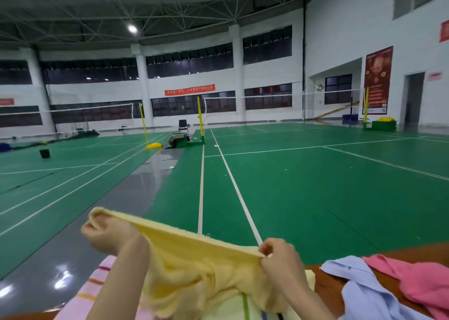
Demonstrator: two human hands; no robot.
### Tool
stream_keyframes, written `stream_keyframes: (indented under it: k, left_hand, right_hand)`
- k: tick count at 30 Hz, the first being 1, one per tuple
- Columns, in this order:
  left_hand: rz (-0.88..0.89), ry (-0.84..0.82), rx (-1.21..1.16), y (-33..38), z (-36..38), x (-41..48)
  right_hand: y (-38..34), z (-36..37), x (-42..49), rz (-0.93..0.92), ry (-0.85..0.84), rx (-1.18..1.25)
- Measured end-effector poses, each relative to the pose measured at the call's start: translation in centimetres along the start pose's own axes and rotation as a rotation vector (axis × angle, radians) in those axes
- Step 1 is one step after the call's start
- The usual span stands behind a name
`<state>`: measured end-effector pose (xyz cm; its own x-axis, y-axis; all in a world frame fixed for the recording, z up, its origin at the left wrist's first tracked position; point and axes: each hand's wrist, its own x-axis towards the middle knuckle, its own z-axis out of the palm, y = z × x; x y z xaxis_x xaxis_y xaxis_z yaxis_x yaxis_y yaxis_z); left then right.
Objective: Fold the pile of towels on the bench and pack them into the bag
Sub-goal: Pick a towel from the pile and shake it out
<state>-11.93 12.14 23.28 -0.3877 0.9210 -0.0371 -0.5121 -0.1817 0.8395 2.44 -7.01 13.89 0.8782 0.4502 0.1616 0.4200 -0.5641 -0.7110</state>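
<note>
The yellow towel (pixel 194 266) hangs low in the centre of the frame, its top edge stretched between my hands. My left grip (pixel 109 234) is curled round the raised corner at lower left, and my right grip (pixel 281 259) pinches the opposite corner, lower and to the right. The towel looks light, soft and floppy, a terry that is neither slippery nor fragile. I judge the corners and hems the places to hold, since the middle sags and bunches. Its lower part slumps onto a pale towel (pixel 226 305) at the bottom edge. A pink striped towel (pixel 97 283) lies at lower left, and a lilac towel (pixel 359 285) and a pink towel (pixel 418 280) lie crumpled at lower right on the brown surface (pixel 325 293). I see no bag. Beyond lies a green court floor (pixel 291 186) with white lines, a yellow net post (pixel 200 115), a chair (pixel 183 125) and white walls
</note>
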Motion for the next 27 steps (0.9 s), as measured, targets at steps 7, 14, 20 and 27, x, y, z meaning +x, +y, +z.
stream_keyframes:
  k: [7,14,20,27]
  left_hand:
    - [0.617,-1.081,0.347,-5.4,-2.4,-4.6]
    - [0.543,-1.213,0.895,-12.5,-4.7,-11.2]
    - [-0.01,-0.902,0.427,-12.7,-4.1,-10.6]
    - [-0.427,-0.352,0.045,-12.9,-4.4,-6.7]
  right_hand:
    - [-0.1,-1.3,0.5,0.115,-0.262,0.907]
    - [-0.3,4.0,-0.3,0.229,0.09,1.077]
    - [0.9,5.0,-0.5,0.099,-0.074,0.883]
    - [2.0,1.6,-1.4,-0.212,-0.015,-0.074]
